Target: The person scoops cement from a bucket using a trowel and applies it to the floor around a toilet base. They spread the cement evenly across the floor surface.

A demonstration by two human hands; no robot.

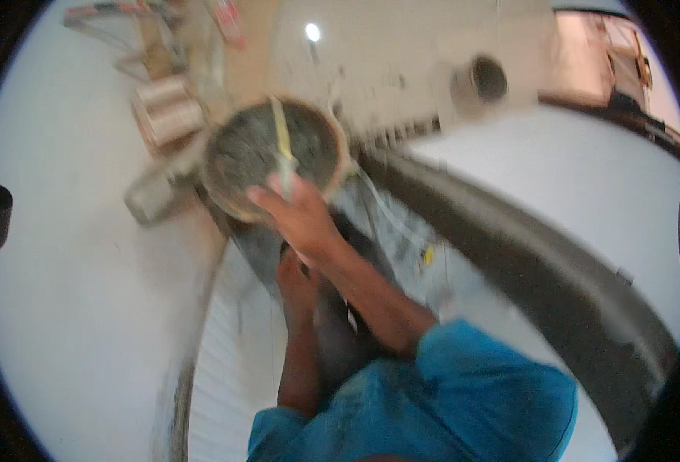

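Observation:
My right hand (305,212) is closed around the pale handle of a long, thin tool with a narrow yellow strip (281,131); blur hides its exact kind. The strip reaches over a round basin (345,146) with a tan rim. Dark grey, wet-looking mortar (240,150) fills the basin. Lower down, close to my dark trousers and below the right wrist, is my left hand (298,281). Its fingers are smeared and partly covered, so whether it holds anything cannot be made out.
Pale blocks (169,112) and a greyish, bottle-like object (151,192) sit left of the basin. A white cable (386,206) runs to its right, near a small yellow item (428,256). One long dark ledge (525,254) crosses the right side. Red-and-grey tools (109,11) lie at the far left.

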